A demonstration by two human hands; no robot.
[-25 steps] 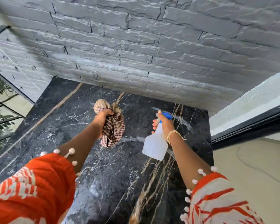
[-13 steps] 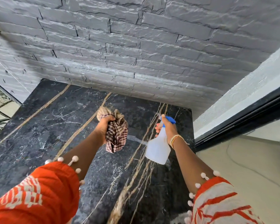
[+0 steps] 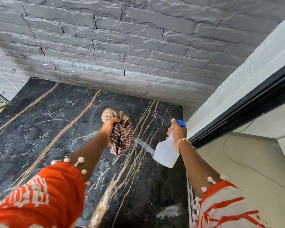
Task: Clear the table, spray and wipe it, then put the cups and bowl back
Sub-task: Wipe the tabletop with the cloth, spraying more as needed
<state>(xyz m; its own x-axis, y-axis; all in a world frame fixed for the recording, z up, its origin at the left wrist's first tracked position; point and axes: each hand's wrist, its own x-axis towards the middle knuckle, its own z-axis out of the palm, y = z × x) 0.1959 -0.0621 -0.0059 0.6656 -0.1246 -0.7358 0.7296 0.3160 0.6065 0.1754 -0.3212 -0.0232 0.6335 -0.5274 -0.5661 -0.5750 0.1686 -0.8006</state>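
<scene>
A black marble table (image 3: 39, 129) with gold veins fills the lower left. My left hand (image 3: 109, 129) grips a bunched brown checked cloth (image 3: 122, 137) held above the middle of the table. My right hand (image 3: 177, 131) holds a white spray bottle (image 3: 165, 153) with a blue trigger head (image 3: 180, 123) over the table's right edge, fingers curled round the neck and trigger. A wet streak lies on the marble between cloth and bottle. No cups or bowl are in view.
A grey stone-brick wall (image 3: 138, 55) stands right behind the table. To the right runs a white ledge with a black window frame (image 3: 245, 104), and beige floor (image 3: 253, 170) lies below it. A window is at the far left edge.
The view has swung to the right and up. Both hands kept their hold; the bottle has shifted right to the table's right edge, and the cloth sits slightly farther right too.
</scene>
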